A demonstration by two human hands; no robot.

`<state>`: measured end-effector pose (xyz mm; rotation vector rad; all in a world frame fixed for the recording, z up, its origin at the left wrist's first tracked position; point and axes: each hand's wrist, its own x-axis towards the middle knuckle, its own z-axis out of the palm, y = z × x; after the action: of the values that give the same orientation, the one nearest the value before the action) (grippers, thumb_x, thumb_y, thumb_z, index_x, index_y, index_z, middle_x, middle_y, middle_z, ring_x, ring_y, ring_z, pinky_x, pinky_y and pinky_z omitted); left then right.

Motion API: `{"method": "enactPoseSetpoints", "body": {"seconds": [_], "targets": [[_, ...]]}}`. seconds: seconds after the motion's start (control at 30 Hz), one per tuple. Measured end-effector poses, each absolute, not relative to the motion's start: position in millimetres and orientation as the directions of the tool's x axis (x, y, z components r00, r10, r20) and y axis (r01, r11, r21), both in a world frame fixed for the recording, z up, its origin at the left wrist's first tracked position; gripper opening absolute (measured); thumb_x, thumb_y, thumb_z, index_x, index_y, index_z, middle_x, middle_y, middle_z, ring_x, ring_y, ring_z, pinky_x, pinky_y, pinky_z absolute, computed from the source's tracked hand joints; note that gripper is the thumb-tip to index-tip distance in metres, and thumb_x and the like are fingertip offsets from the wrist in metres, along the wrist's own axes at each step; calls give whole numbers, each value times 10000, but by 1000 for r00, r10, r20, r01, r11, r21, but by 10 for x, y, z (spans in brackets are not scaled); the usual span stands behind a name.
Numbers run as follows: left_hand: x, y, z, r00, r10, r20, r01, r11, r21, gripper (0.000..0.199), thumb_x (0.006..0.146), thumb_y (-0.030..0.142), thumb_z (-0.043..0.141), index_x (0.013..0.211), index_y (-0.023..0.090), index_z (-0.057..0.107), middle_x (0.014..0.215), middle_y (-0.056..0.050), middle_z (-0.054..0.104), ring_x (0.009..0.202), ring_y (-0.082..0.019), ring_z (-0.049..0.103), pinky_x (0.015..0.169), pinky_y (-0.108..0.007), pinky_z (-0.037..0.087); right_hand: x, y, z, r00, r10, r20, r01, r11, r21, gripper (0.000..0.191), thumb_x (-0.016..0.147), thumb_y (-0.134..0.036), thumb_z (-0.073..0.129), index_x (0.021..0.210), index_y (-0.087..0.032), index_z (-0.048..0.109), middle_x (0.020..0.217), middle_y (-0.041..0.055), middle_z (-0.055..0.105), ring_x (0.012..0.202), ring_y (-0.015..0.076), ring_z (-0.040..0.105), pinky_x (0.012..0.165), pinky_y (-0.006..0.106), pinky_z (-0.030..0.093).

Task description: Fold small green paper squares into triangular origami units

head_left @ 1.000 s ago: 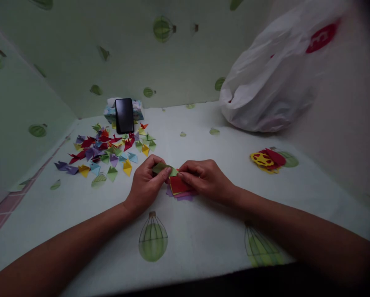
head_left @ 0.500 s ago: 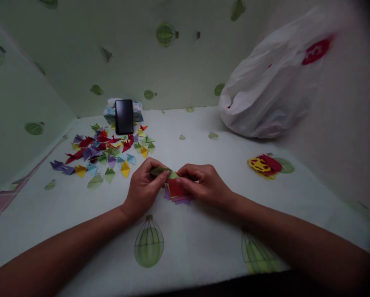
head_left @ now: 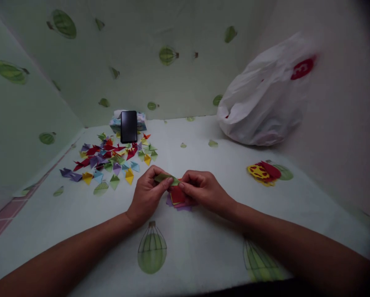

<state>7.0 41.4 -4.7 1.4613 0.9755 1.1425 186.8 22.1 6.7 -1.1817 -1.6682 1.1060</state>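
Note:
A small folded green paper (head_left: 175,180) is pinched between both hands at the middle of the view. My left hand (head_left: 149,193) is closed on its left part, thumb on top. My right hand (head_left: 203,187) grips the right end between thumb and fingers. Just below and behind the fingers lies a stack of coloured paper squares (head_left: 178,197), red on top with yellow, pink and purple edges showing. The right hand partly covers this stack.
Many folded paper pieces (head_left: 114,181) in several colours spread at the left. Behind them a black phone (head_left: 129,127) leans on a tissue box (head_left: 141,123). A white plastic bag (head_left: 259,103) stands back right, with red and yellow cut-outs (head_left: 262,172) nearer.
The camera view has tilted up a little, so everything appears slightly lower. Both hands still hold the green paper, with only a slight shift of the fingers.

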Motion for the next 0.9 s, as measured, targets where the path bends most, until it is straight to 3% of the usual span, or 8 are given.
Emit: {"method": "enactPoseSetpoints", "body": {"seconds": [0.23, 0.57, 0.8, 0.9], "targets": [[59, 474, -37, 304, 936, 176, -92, -155, 984, 222, 778, 209, 732, 915, 180, 560, 751, 35, 607, 700, -101, 589, 668, -220, 477, 1922, 228, 97, -261, 876, 407, 436, 483, -760, 181, 856, -212, 541, 702, -143, 610, 596, -10, 573, 543, 90, 476, 541, 225, 350], [16, 422, -75, 306, 827, 472, 145, -530, 835, 190, 842, 127, 670, 974, 219, 568, 851, 28, 591, 738, -91, 577, 684, -205, 480, 1925, 251, 58, -322, 870, 373, 373, 479, -794, 142, 862, -209, 581, 744, -144, 627, 623, -14, 588, 565, 97, 499, 549, 218, 361], [-14, 477, -98, 304, 794, 526, 184, -590, 786, 172, 862, 129, 645, 987, 220, 570, 876, 13, 607, 776, -108, 615, 722, -233, 512, 1935, 239, 64, -331, 797, 505, 495, 602, -627, 146, 896, -136, 528, 769, -149, 598, 664, 2, 596, 585, 103, 513, 574, 221, 380], [-10, 508, -106, 260, 840, 476, 180, -526, 831, 157, 868, 190, 652, 1000, 211, 570, 868, -2, 619, 773, -123, 613, 742, -262, 512, 1942, 247, 52, -325, 757, 567, 573, 635, -519, 176, 921, -151, 515, 760, -157, 584, 668, 14, 608, 584, 111, 523, 577, 230, 396]]}}
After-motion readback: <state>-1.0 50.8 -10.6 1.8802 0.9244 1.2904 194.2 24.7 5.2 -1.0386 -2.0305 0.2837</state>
